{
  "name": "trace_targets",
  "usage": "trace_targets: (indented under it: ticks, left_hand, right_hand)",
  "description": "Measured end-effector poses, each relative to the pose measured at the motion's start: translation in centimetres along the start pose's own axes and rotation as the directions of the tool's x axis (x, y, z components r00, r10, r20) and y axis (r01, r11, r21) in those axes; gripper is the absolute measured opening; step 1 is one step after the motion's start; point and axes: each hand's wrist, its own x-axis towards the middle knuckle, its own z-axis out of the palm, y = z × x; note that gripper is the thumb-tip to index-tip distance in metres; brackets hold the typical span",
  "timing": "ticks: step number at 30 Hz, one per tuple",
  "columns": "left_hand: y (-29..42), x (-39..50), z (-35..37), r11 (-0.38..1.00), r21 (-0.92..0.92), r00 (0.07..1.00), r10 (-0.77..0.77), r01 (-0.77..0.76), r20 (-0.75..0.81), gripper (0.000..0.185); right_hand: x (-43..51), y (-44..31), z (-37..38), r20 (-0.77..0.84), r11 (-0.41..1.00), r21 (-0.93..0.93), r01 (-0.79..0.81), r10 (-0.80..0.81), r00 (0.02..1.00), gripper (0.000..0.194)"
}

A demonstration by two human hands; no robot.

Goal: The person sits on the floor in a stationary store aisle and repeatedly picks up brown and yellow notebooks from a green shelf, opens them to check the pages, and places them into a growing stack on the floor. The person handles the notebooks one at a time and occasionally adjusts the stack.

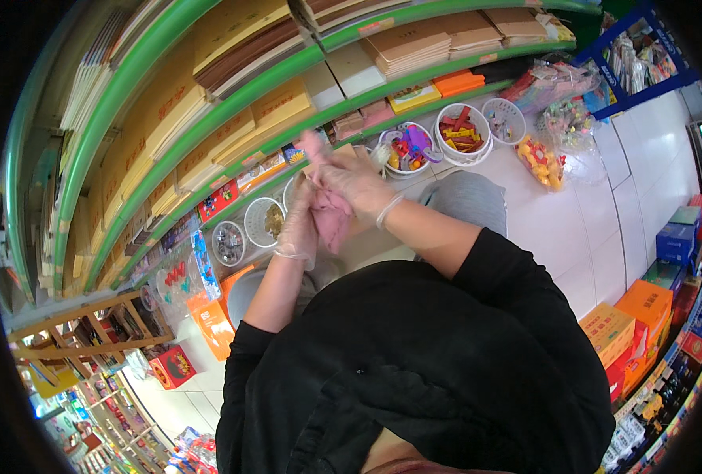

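Note:
A pink cloth [332, 220] is bunched between my two hands, in front of the lowest shelf. My left hand [300, 216], in a clear plastic glove, grips it from the left side. My right hand [357, 183], gloved the same way, holds its upper part, and a blurred pink end sticks up above the fingers. Beyond the hands stand white perforated plastic baskets: one with colourful plastic toys [410, 148], one with red and yellow pieces [462, 131], and one with brownish-gold items [273, 220] at the left.
Green-edged shelves [292, 68] with stacked paper goods curve across the top and left. Plastic-bagged goods [555, 89] and a yellow-orange packet [539, 163] lie on the tiled floor at right. Orange cartons [641, 305] stand at lower right, a red box [173, 367] at lower left.

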Motion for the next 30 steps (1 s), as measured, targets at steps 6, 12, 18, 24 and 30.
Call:
trace_targets:
  ticks: [6,12,18,24,30]
  left_hand:
    - [-0.6,6.6,-1.6,0.966,0.241,0.995,-0.098,0.088,0.031,0.030]
    - [3.4,16.4,4.6,0.830,0.537,0.986,-0.093,0.152,-0.136,0.016]
    - [6.7,27.0,6.6,0.873,0.486,1.000,-0.029,0.031,-0.012,0.032]
    - [7.1,37.0,5.1,-0.173,0.970,0.917,0.333,-0.170,0.220,0.055]
    - [4.2,42.0,-1.0,-0.658,-0.067,0.438,0.418,0.750,0.796,0.079]
  right_hand:
    - [-1.9,-1.2,-1.2,-0.040,0.785,-0.500,0.367,-0.444,0.895,0.054]
    - [-3.7,-4.3,-3.2,0.061,0.771,-0.459,0.442,-0.469,0.881,0.048]
    - [-4.3,-5.6,-4.7,0.117,0.835,-0.422,0.353,-0.336,0.934,0.040]
    - [-3.3,-5.5,-6.2,0.089,0.862,-0.373,0.344,-0.335,0.938,0.043]
    - [-2.7,-6.5,-7.5,0.059,0.941,-0.224,0.253,-0.246,0.968,0.038]
